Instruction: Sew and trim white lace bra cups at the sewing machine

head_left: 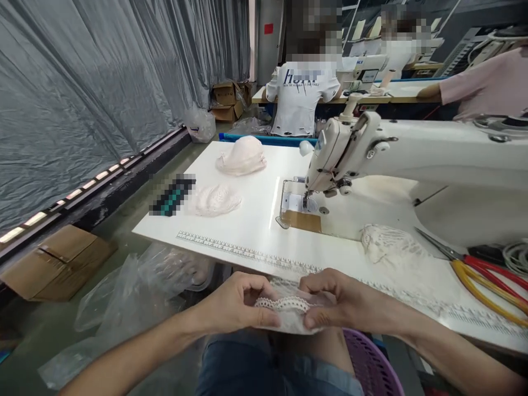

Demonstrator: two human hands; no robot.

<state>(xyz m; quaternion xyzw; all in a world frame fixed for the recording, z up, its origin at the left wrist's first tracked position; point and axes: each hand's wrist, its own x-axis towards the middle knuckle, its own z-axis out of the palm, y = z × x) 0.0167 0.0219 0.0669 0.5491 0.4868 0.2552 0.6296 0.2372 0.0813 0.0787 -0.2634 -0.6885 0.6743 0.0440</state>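
- While pinched between both hands just off the near edge of the white worktop, small white lace-trimmed fabric piece held taut over the lap, scalloped edge up.
- Left hand closed on the piece's left end, thumb and fingertips gripping; right hand closed on the right end the same way, likely to keep the trim flat and readable along its length.
- White industrial sewing machine just beyond, needle over a brown patch on its bed; crumpled white lace bundle waiting right of the needle, within easy reach.
- Two pale pink moulded cups and parked well apart on the far left of the worktop.
- Scissors with red and yellow handles lying at the right edge.
- Printed ruler scale along the worktop front, figures too small to read.
- Writing on a co-worker's white shirt partly blurred, not legible; purple plastic basket beside the knee.
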